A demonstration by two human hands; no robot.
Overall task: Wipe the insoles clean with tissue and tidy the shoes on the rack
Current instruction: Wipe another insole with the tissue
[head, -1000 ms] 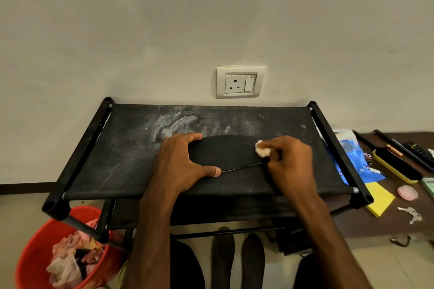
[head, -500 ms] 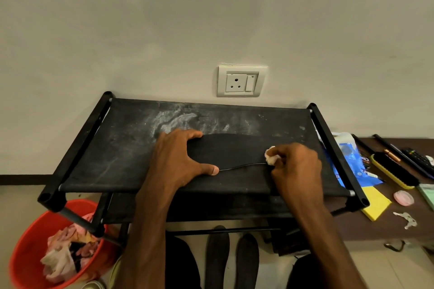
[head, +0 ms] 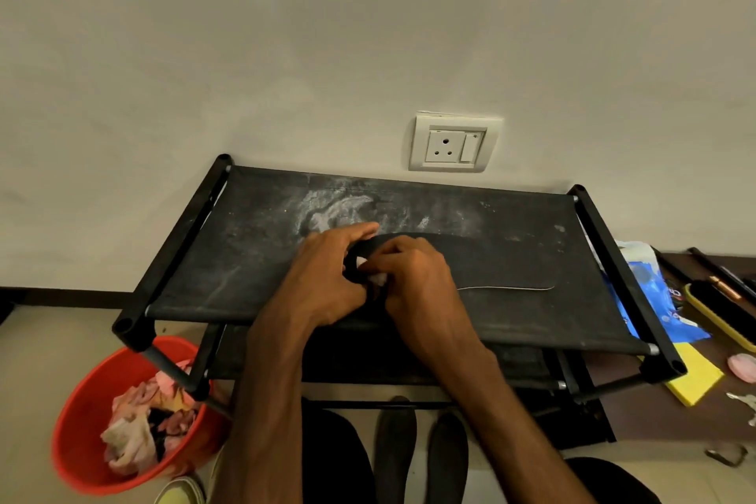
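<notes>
Wiping: my right hand [head: 417, 278] pinches the tissue [head: 376, 279] against the insole [head: 491, 262], at its left end.
Grip: my left hand [head: 323, 278] curls round that same end.
Place: it lies on the rack [head: 245, 258], on the dusty top shelf.

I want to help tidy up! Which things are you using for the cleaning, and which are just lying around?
In use: insole on the rack, held by the left hand; tissue pinched in the right hand.
Lying about: blue bag, brush, yellow pad, keys, wall socket.
</notes>
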